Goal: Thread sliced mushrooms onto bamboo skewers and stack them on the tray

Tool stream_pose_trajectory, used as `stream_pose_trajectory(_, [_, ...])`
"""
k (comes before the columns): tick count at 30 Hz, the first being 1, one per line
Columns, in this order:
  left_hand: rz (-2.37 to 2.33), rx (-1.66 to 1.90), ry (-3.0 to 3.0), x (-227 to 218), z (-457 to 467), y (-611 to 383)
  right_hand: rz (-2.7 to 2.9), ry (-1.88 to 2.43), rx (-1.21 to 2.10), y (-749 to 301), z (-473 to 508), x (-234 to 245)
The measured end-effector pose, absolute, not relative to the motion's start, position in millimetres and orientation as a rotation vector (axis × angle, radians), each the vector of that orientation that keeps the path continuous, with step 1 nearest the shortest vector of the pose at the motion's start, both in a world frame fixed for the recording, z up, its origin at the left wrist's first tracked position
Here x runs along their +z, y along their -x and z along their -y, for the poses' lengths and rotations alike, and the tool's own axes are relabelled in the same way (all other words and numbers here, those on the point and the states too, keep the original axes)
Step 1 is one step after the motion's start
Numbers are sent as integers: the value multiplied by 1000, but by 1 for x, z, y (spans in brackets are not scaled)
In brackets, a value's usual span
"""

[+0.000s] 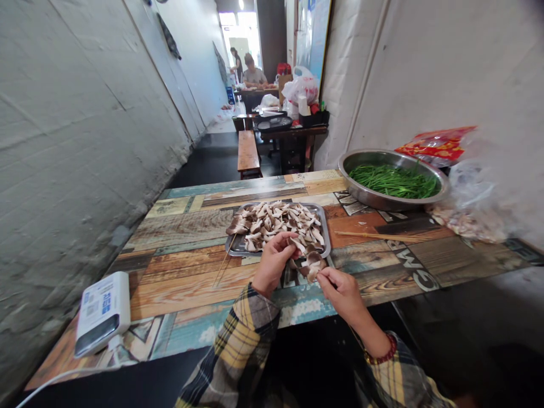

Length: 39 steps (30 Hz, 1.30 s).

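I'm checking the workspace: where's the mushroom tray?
In the head view, the mushroom tray lies centrally on the table, near the left hand and left of the metal bowl.

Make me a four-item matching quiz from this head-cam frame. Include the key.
1. Chives
2. Heaped oyster mushroom pieces
3. White boxy device
4. Mushroom piece nearest the camera

A. connected to a white cable
B. at the fingers of the right hand
C. in the round steel bowl
D. on the metal tray

Pairs: 1-C, 2-D, 3-A, 4-B
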<state>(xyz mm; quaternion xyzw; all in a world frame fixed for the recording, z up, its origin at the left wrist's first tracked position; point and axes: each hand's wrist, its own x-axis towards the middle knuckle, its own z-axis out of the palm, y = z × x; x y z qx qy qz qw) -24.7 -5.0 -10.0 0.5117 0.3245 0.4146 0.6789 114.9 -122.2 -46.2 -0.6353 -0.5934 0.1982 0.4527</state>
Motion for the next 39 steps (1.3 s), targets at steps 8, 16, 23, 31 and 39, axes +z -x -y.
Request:
stream_pose_trajectory(8, [-698,905,-1163,-9,7,25,1448,1580,455,-115,121,-43])
stream_pose_trajectory(16, [-709,801,-1108,-10,7,26,1420,1588,484,-115,123,-44])
stream_pose_trajectory(23, [-731,831,-1051,-11,7,26,1433,1571,503,-116,122,-45])
stream_pose_trajectory(31, [-752,834,-1130,-11,7,25,1426,1576,502,-116,123,-45])
stream_pose_trajectory(39, [-795,864,-1157,-10,7,25,1424,1576,497,-115,122,-44])
